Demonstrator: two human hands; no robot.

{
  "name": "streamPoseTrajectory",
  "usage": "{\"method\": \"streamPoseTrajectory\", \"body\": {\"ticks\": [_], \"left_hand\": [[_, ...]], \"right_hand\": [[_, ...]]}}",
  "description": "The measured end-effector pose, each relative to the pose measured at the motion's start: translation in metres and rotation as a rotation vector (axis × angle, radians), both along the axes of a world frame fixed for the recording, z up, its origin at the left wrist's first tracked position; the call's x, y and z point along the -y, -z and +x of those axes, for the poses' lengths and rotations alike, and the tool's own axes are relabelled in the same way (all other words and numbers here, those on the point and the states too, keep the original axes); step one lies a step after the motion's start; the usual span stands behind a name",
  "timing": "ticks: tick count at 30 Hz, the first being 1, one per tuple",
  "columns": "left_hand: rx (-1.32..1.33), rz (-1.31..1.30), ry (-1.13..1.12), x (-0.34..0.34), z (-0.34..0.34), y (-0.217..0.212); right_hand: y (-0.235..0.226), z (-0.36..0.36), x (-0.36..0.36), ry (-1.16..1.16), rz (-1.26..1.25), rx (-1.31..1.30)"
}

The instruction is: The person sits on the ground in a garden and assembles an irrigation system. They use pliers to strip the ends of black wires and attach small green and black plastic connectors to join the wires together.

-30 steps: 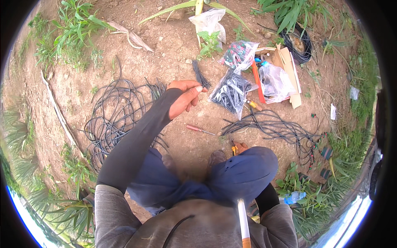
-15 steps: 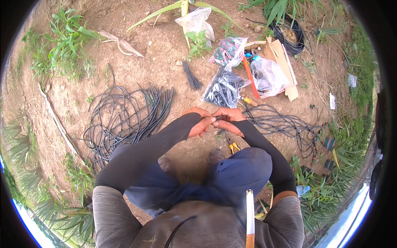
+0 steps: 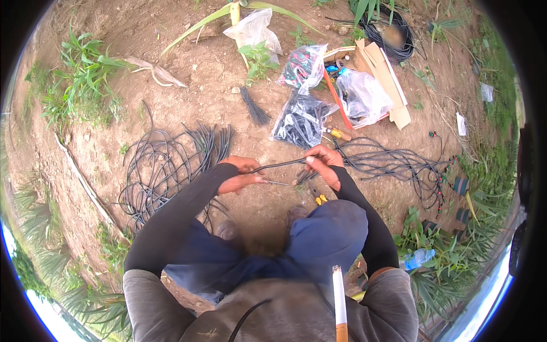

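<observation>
A thin black tube (image 3: 279, 165) stretches between my hands above the bare soil in front of my knees. My right hand (image 3: 326, 162) pinches it between thumb and fingertips near its right end. At the other side my left hand (image 3: 238, 173) has the tube against its fingers, with the thumb a little apart below. Just under the left thumb shows a thin metal rod (image 3: 278, 183); its handle is hard to make out. A yellow-handled tool (image 3: 321, 199) lies by my right knee. Left of my hands spreads a loose heap of black tubes (image 3: 165, 165).
Beyond my hands lie a clear bag of black parts (image 3: 302, 121), a bag of coloured parts (image 3: 305, 67), an open cardboard box (image 3: 346, 110) and a bundle of short black sticks (image 3: 254, 106). More black tubing (image 3: 393, 165) with small fittings runs right. A coil (image 3: 405, 40) sits farther back.
My hands were together and have drawn apart, the left moving leftward and the right slightly right. The black tube now shows between them. The whole view has shifted slightly.
</observation>
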State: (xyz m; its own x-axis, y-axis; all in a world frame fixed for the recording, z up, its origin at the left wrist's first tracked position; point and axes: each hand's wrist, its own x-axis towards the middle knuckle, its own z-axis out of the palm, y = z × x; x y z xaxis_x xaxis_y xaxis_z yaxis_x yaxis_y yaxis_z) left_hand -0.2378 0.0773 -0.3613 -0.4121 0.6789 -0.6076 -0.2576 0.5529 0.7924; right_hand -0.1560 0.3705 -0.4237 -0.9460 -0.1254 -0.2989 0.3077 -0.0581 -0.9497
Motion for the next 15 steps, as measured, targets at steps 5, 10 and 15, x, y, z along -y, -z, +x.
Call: {"method": "streamPoseTrajectory", "body": {"ticks": [5,10,15], "left_hand": [[0.123,-0.194,0.108,0.091,-0.023,0.028],[0.108,-0.457,0.114,0.211,-0.006,0.037],[-0.023,-0.806,0.221,0.362,0.055,0.048]], "right_hand": [[0.054,0.051,-0.081,0.493,-0.055,0.148],[0.102,0.103,-0.158,0.968,-0.06,0.287],[0.158,0.143,-0.227,1.199,0.069,0.294]]}}
